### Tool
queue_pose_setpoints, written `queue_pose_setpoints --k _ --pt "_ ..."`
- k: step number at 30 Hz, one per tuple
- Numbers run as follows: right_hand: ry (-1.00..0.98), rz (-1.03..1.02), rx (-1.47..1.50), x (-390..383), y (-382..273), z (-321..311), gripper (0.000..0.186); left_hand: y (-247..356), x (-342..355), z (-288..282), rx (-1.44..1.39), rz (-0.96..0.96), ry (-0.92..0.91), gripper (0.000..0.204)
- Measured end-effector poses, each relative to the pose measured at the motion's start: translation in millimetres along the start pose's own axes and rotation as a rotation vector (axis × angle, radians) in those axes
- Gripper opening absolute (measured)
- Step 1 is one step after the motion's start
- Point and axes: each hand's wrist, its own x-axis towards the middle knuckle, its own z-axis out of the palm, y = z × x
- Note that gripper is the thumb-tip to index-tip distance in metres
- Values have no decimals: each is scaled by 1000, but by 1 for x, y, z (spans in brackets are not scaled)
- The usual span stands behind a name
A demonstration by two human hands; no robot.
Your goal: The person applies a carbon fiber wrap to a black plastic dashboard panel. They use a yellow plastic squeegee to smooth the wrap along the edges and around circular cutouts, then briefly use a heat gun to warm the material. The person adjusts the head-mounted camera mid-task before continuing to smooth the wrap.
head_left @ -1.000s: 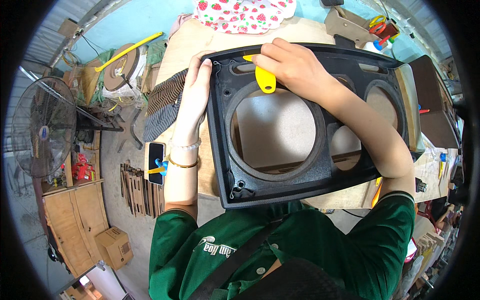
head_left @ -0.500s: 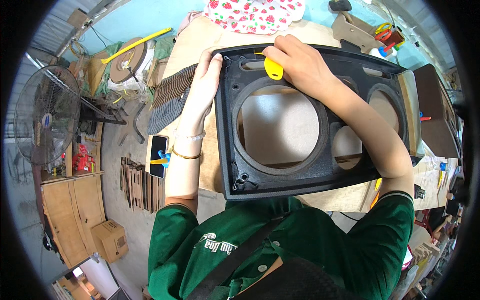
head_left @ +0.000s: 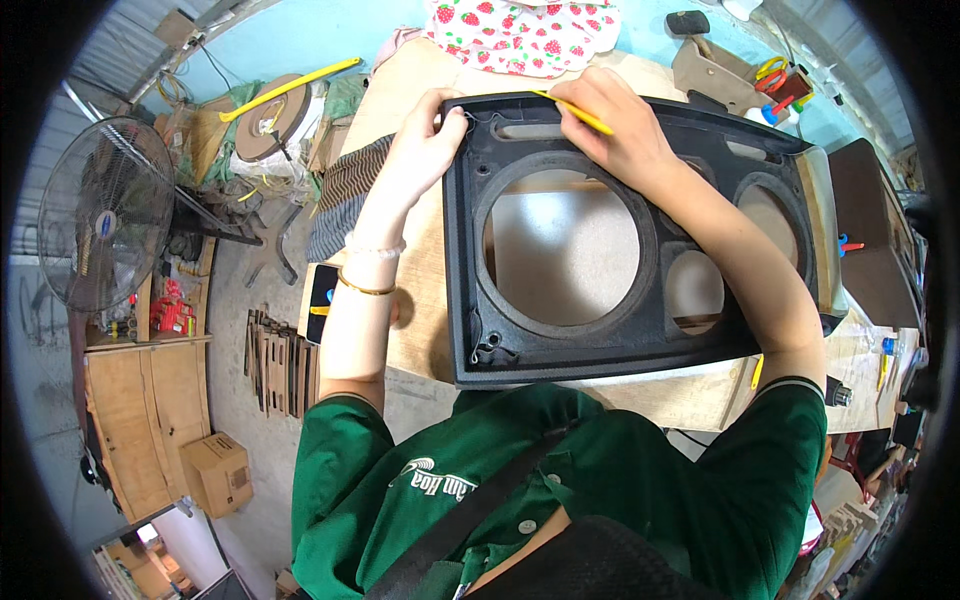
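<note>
A black speaker cabinet (head_left: 560, 358) with one large round opening, smaller openings and a slot lies on the wooden table (head_left: 415, 300) in front of me. My left hand (head_left: 425, 145) grips its far left corner, thumb over the rim and fingers outside. In my right hand (head_left: 625, 125) is a thin yellow flat-handled tool (head_left: 585, 115), seen nearly edge-on, its tip at the far rim. Dark covering lines the rim, and it is wrinkled at the near left corner. My right forearm crosses over the cabinet's right half and hides part of its openings.
Left of the cabinet lie a striped cloth (head_left: 345, 190) and a phone (head_left: 322, 285). A strawberry-print cloth (head_left: 525, 40) is at the far edge. A tool holder (head_left: 715, 75) stands far right, near another dark cabinet (head_left: 860, 225). A fan (head_left: 105, 215) stands at left.
The yellow tool has turned from showing its broad flat side to nearly edge-on, and my right hand has shifted slightly along the rim. My left hand keeps its corner grip, the wrist more bent.
</note>
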Motion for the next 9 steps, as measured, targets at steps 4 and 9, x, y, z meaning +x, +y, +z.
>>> queue_pose_setpoints --k 4,9 --pt "52 143 40 -4 -2 1 37 11 15 2 592 655 174 32" --pt "29 165 -14 -6 -1 1 37 19 37 11 457 317 -161 31"
